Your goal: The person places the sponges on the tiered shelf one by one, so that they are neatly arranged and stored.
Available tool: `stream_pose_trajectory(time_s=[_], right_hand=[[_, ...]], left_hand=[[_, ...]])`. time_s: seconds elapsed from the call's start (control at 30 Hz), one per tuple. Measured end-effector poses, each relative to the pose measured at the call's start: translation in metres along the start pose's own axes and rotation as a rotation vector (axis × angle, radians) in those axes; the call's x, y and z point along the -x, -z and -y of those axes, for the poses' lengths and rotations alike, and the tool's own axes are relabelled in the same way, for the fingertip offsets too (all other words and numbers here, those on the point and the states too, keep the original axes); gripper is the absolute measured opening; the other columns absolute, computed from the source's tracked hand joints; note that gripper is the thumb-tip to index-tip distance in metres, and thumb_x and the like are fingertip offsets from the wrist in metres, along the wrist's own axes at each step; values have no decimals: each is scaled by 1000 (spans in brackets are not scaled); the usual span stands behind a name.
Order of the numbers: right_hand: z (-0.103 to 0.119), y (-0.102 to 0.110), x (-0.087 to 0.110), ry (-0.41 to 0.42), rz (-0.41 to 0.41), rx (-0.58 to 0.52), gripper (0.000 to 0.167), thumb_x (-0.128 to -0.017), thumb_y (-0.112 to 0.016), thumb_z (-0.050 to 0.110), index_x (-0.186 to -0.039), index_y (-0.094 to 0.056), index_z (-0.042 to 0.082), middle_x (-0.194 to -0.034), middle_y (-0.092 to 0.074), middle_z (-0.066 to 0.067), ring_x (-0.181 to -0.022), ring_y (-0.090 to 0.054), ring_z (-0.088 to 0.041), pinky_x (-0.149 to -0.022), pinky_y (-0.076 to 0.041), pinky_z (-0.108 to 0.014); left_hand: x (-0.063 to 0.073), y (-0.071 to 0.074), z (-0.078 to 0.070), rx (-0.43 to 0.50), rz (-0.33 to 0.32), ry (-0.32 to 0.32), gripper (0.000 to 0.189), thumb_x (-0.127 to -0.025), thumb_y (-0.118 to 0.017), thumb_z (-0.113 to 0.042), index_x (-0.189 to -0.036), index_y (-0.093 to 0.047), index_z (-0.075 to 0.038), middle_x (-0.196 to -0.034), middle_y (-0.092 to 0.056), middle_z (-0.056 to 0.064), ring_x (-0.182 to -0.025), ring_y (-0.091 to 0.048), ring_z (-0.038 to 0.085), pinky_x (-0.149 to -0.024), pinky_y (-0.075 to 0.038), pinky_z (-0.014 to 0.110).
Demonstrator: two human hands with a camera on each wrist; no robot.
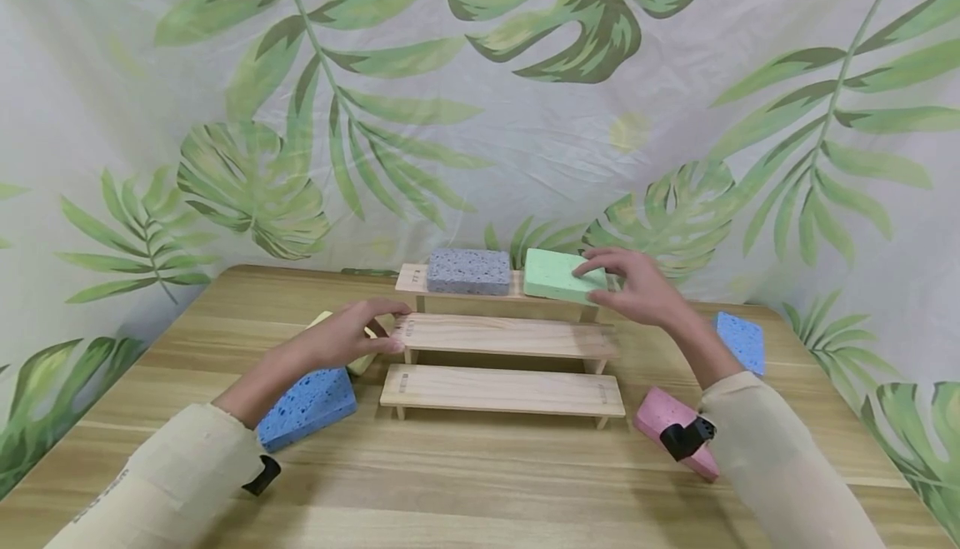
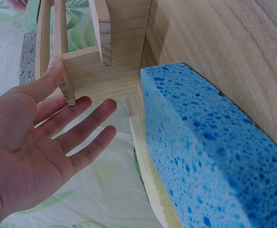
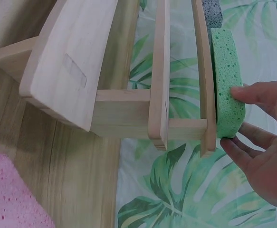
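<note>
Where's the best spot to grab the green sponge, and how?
I'd grip the green sponge near its right end, coming from above and the right. It lies flat on the top step, so its front and back edges could be pinched there. The gray sponge sits close on its left, leaving less finger room. The right hand touches that right end.

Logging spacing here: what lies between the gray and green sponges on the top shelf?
Only a narrow bare strip of the top shelf separates the gray sponge from the green sponge in the head view.
</note>
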State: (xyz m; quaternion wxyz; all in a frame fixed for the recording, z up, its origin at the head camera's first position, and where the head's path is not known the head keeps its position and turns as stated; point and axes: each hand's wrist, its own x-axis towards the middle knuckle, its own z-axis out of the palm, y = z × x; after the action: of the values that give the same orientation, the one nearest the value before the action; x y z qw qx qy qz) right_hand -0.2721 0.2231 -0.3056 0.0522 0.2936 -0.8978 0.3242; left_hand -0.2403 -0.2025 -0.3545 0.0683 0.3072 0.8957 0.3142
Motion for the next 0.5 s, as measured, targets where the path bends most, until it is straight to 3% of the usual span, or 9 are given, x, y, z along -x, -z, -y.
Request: stream_pose_trajectory(time_s=[0.5], right_hand=[[1,-5,-9,-13,27,-57,29,-89,-66,-5,-116,-75,-3,-144,-57,-29,-141,-45,-46,-114,-40,-61]], left_hand=[[-1,-1,2,-6,-5,-3,54,-100,-71,-17,-143,-53,11,-142,-55,33,-103,-72,40,-87,-60,48]])
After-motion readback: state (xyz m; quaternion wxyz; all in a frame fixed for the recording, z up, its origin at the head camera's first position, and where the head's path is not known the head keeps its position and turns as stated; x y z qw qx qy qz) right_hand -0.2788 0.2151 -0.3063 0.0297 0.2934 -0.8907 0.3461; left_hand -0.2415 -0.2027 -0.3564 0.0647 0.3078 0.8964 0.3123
